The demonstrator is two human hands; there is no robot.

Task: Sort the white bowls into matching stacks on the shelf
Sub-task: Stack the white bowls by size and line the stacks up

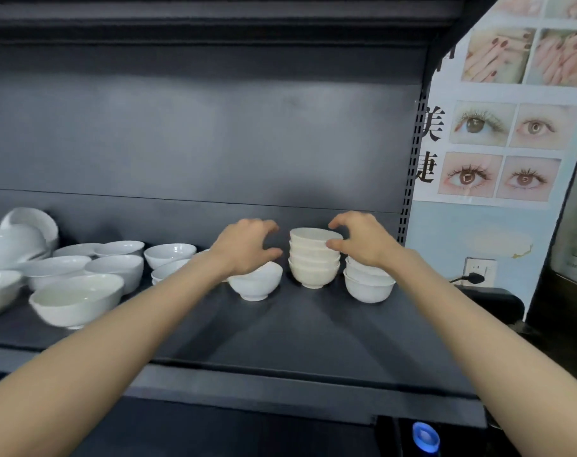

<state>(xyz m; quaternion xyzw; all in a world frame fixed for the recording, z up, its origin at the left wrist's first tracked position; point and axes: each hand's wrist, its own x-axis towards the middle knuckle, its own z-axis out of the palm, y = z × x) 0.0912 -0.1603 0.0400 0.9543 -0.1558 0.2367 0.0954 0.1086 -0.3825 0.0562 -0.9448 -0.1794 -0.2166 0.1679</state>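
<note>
The sorting is, I judge, about half done. Two stacks stand on the dark shelf (pixel 313 324). One is the cream stack (pixel 314 260) of about five small bowls. The other is the lower white stack (pixel 368 285), just beside it at 3 o'clock. At 9 o'clock of the cream stack a tilted bowl (pixel 255 283) stands alone. Further toward 9 o'clock the loose bowls (pixel 79 300), some wide and shallow, some deep, are not yet sorted.

The left hand (pixel 245 245) hovers over the tilted bowl with its fingers loosely curved and holds nothing. The right hand (pixel 363 242) has its thumb on the side of the top cream bowl and its fingers arched over the rim. Whether it really grips, I cannot tell.

All bowls look like glazed ceramic: smooth, round, with a small foot. The shelf looks like matte metal.
</note>
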